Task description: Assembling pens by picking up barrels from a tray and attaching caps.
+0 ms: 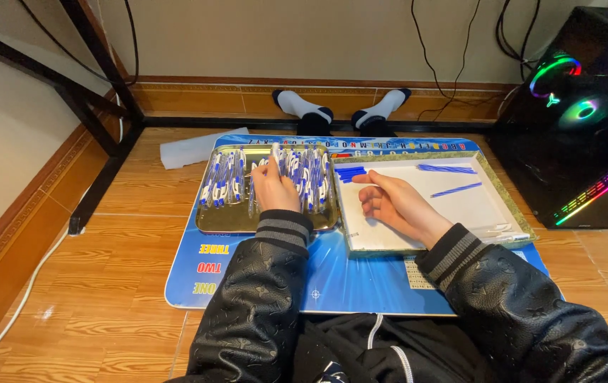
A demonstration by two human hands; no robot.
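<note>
Wooden-look tiled floor (126, 284), seen from above, with a blue play mat (361, 276) spread across it and two trays side by side on the mat. Left hand (273, 188) reaching over the gold metal tray (212, 221), fingers pinched around the upper end of one blue-and-white pen (276, 157), held roughly upright above the rest. Right hand (393, 201) resting palm-inward on the white-lined tray (506, 202), fingers loosely curled, half open, gripping nothing visible; fingertips near a small cluster of blue pen refills (350, 172) at that tray's far left corner. Both forearms in black embossed jacket sleeves with grey-striped cuffs.

Around the left hand, many more blue-and-white pens (222, 183) lying in rows across the gold tray, mostly pointing away from the camera. On the white tray, two further blue refills lying apart: one (447, 169) near the far edge, another (456, 190) slanted towards the middle. Pale thin sticks (500, 230) at the tray's near right corner, kind unclear.

Beyond the mat, a sheet of white plastic (194, 149) on the floor just left of the gold tray. Against the skirting, two feet in white socks with black heels (339, 108). At right, a black computer case (588, 113) with glowing coloured fans, cables hanging down the wall behind. At left, black metal table legs (98, 106).
</note>
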